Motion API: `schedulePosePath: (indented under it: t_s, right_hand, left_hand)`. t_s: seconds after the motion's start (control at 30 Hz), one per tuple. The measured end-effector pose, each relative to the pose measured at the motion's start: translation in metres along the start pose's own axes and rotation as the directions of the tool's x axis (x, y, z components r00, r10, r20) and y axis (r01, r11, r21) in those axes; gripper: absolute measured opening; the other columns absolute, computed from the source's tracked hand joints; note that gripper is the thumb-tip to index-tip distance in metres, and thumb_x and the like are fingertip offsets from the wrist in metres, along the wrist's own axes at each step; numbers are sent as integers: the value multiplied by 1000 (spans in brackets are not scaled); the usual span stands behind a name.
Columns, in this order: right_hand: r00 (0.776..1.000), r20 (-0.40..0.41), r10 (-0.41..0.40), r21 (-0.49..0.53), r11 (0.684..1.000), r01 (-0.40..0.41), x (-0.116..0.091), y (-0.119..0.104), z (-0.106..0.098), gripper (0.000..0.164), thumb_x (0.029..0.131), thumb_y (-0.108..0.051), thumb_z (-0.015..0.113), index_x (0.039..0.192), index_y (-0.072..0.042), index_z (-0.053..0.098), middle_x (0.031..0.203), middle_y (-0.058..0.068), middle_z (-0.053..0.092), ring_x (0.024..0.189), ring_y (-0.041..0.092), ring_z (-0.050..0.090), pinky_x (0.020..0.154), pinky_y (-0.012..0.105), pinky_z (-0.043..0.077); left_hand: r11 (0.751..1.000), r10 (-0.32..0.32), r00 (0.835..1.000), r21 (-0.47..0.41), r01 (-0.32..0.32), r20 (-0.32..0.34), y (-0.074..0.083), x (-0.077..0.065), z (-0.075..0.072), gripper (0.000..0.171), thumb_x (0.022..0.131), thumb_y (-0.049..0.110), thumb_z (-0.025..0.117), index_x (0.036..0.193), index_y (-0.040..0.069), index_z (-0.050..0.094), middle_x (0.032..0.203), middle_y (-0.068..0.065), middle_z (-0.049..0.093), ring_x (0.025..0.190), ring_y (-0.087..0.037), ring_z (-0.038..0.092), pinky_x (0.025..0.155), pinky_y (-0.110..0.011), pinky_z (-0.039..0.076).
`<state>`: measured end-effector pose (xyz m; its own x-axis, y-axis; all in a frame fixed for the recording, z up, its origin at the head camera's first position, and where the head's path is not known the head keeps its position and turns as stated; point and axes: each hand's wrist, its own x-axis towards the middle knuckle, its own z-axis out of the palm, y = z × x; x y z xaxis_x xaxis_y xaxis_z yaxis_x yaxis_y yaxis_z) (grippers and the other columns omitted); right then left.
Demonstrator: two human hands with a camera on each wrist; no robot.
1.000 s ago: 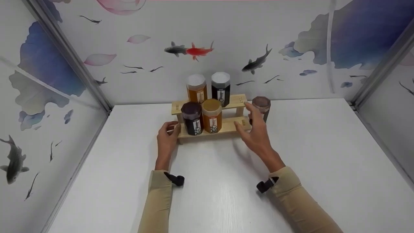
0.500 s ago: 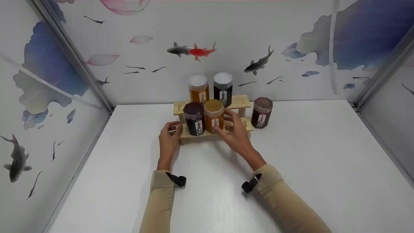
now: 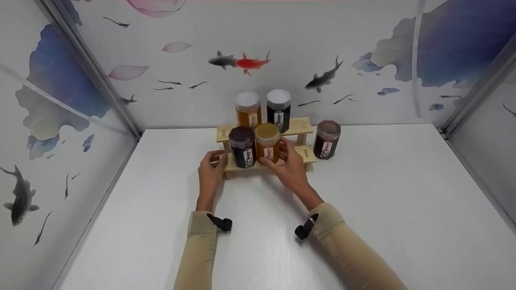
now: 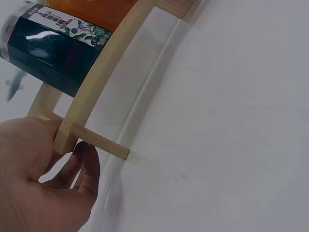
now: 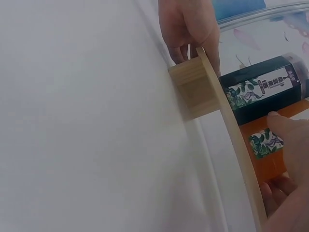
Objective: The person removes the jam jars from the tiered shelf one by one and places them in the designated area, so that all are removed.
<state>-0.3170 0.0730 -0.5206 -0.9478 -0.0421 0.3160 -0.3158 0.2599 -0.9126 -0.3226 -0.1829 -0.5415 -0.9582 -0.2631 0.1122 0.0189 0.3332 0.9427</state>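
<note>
A two-step wooden rack (image 3: 303, 125) stands on the white table and bears several eight-sided labelled jars. On its lower step, a dark-purple jar (image 3: 243, 152) sits left of an amber jar (image 3: 267, 141), side by side. My right hand (image 3: 293, 168) holds the amber jar, thumb at its front and fingers round its right side; the right wrist view shows the thumb (image 5: 285, 126) reaching the seam between both jars. My left hand (image 3: 211, 174) grips the left end of the lower step; in the left wrist view its fingers (image 4: 89, 169) curl beneath the board.
On the upper step stand a white-lidded amber jar (image 3: 248, 112) and a white-lidded black jar (image 3: 279, 112). A brown-lidded dark jar (image 3: 326, 145) stands on the table right of the rack. Behind rises a fish-painted wall panel (image 3: 181, 104).
My right hand has moved left from the rack's right end, near the brown-lidded jar, to the amber jar and closed round it. My left hand stays at the rack's left end.
</note>
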Motion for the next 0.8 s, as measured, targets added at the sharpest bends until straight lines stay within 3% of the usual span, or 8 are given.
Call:
schedulePosePath:
  t_s: [0.3,0.43,0.63,0.8]
  right_hand:
    - [997,-72,-26,-9,1000,25,-19,1,-14,76,82,-39,98,149,-27,65,139,2,73,128,27,70,106,46,59]
    - [995,-95,-40,-11,999,40,-24,0,-29,78,82,-40,97,151,-24,64,138,4,72,128,27,68,106,47,59]
    - [981,-173,-92,-51,995,84,-21,-2,-70,76,86,-36,95,150,-17,61,138,5,69,121,21,66,105,51,57]
    - [959,-265,-98,-77,994,80,-18,-2,-112,72,88,-31,94,149,-16,60,139,2,68,118,15,62,103,49,55]
  left_hand:
    - [1000,-14,1000,-2,14,1,0,-1,1,30,109,28,67,134,12,70,128,-14,69,117,-27,70,97,-41,59]
    - [1000,-5,1000,2,5,-2,0,-1,1,30,109,29,67,134,13,70,128,-13,70,116,-27,71,93,-38,60]
    - [1000,3,1000,11,-3,-9,0,0,2,28,109,29,67,133,14,71,125,-11,71,110,-24,72,80,-29,59]
    - [1000,-6,1000,14,7,-7,1,0,2,28,109,29,67,133,14,70,125,-11,71,111,-25,71,85,-32,59]
